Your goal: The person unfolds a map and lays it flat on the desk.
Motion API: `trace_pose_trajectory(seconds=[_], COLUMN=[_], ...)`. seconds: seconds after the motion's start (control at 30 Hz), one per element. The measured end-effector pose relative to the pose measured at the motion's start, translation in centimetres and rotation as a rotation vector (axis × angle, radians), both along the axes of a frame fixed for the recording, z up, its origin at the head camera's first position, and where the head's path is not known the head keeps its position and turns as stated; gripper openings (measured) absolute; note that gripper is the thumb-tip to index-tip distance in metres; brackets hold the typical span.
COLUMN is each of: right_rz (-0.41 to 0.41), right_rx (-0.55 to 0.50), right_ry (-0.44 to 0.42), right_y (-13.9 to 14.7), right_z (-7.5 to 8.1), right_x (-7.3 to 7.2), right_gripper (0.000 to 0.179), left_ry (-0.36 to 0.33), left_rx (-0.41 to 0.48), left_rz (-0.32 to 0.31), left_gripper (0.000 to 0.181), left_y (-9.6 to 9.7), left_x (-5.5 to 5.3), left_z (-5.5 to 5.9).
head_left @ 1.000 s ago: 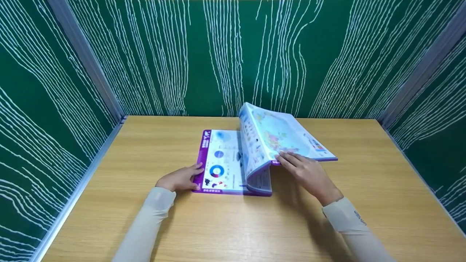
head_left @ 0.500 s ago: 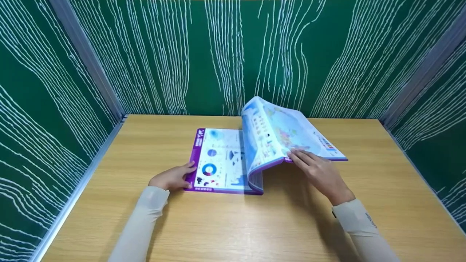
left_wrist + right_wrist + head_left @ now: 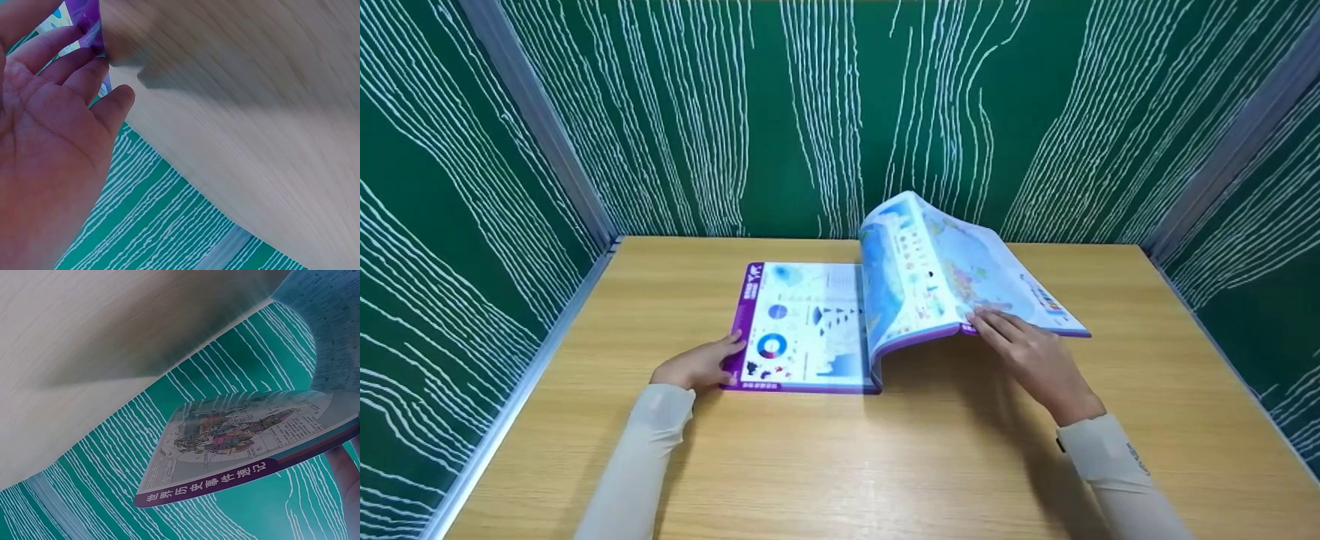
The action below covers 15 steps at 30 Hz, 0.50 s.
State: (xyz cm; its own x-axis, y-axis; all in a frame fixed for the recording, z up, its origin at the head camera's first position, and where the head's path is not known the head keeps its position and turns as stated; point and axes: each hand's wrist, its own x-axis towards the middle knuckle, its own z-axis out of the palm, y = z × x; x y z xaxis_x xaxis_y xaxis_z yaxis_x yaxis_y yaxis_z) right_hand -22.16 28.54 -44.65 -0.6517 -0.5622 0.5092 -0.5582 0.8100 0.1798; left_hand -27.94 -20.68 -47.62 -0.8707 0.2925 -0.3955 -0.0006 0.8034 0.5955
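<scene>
A fold-out map sheet [image 3: 787,300] with purple borders lies half opened mid-table, its left panel flat and showing charts and a ring diagram. Its right part bends up into a raised panel [image 3: 997,262] printed with a pale blue map. My left hand [image 3: 697,364] holds the purple left edge; the left wrist view has its fingertips at that purple border [image 3: 87,22]. At the raised panel's near edge, my right hand [image 3: 1035,364] pinches it, fingers on top. From below, the right wrist view shows a printed map underside [image 3: 230,430] and part of the right hand [image 3: 347,486].
The wooden table [image 3: 840,472] extends around the sheet. Green panels with white wavy lines [image 3: 810,112] rise behind and at both sides, joined by grey corner posts [image 3: 540,120]. The raised panel's top overlaps the back wall in the head view.
The flat panel and left hand have slid left. The right hand has drawn the raised panel rightward, so the fold is wider and more of the charts shows.
</scene>
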Motion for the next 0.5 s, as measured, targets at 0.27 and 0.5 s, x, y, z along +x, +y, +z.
trace_pose_trajectory(seconds=[0.27, 0.5], right_rz=[-0.007, -0.053], right_rx=[0.019, 0.021], right_ry=[0.02, -0.024], right_y=[0.8, 1.7], right_z=[-0.4, -0.9], right_x=[0.0, 0.1], right_gripper=[0.084, 0.086], left_ry=[0.009, 0.011], left_rx=[0.015, 0.02], left_rz=[0.008, 0.044], left_gripper=[0.074, 0.073], left_y=[-0.6, -1.9], left_x=[0.0, -0.2], left_z=[0.3, 0.3])
